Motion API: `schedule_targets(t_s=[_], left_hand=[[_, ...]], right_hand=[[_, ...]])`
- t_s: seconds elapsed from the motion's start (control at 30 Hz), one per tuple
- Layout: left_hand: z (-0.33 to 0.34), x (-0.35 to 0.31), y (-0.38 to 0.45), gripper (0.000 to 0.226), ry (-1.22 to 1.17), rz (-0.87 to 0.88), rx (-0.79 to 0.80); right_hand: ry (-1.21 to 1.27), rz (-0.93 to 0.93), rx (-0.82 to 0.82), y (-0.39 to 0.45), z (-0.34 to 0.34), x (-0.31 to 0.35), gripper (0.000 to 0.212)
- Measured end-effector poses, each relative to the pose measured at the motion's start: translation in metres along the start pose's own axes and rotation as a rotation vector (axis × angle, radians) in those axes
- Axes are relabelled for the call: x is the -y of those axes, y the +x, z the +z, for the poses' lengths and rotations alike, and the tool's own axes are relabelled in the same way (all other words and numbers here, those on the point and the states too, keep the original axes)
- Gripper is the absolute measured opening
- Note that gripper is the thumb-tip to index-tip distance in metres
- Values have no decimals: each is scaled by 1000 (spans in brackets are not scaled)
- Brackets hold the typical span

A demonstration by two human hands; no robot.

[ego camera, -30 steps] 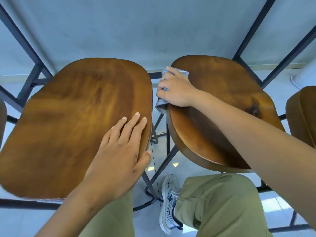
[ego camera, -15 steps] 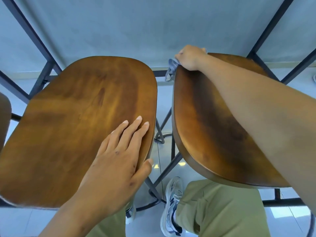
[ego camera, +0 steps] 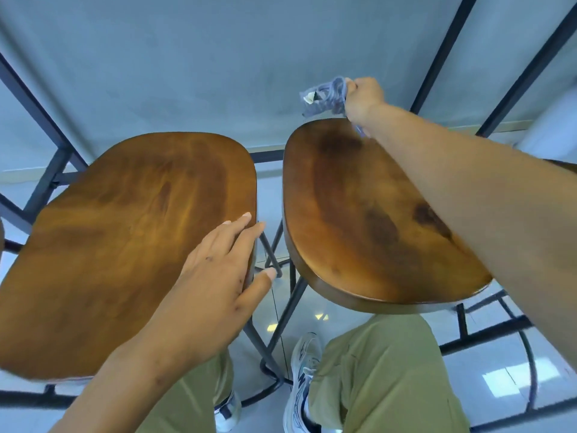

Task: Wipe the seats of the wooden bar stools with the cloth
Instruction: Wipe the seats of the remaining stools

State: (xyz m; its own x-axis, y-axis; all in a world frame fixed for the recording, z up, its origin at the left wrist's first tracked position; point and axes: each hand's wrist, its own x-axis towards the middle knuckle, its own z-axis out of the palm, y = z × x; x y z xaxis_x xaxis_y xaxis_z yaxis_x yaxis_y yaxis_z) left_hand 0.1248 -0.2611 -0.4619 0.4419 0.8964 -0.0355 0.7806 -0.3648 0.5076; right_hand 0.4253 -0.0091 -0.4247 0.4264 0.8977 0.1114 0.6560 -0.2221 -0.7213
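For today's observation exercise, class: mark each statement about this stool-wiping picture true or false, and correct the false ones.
1. The right hand grips a bunched bluish cloth. True.
2. The cloth lies spread flat on the left stool seat. False: it is held bunched at the far edge of the right stool seat.
3. The left hand rests on the left seat near its right edge, fingers straight. True.
4. The left hand holds a spray bottle. False: it holds nothing.
5. The person wears green trousers and a white shoe. True.
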Motion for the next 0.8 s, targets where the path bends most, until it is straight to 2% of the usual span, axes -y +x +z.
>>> schedule_targets(t_s=[0.13,0.33,0.43,0.53,0.63,0.8], left_hand=[[4,-20,6,61,14,97,30],[28,-68,10,60,40,236,95],[42,-85,9,59,39,273,123],[55,-100,6,60,64,315,150],[60,-110,3,60,71,344,154],[67,-123,6,59,89,398,147]], right_hand=[[64,-15,-54,-25,-62,-18,49],[-23,39,-165,-67,-167,-83,47],[-10,110,-253,-77,-192,-121,50],[-120,188,-332,-94,-202,-159,48],[-234,160,-292,-114,-195,-186,39],[-450,14,-105,-144,-180,-218,31]])
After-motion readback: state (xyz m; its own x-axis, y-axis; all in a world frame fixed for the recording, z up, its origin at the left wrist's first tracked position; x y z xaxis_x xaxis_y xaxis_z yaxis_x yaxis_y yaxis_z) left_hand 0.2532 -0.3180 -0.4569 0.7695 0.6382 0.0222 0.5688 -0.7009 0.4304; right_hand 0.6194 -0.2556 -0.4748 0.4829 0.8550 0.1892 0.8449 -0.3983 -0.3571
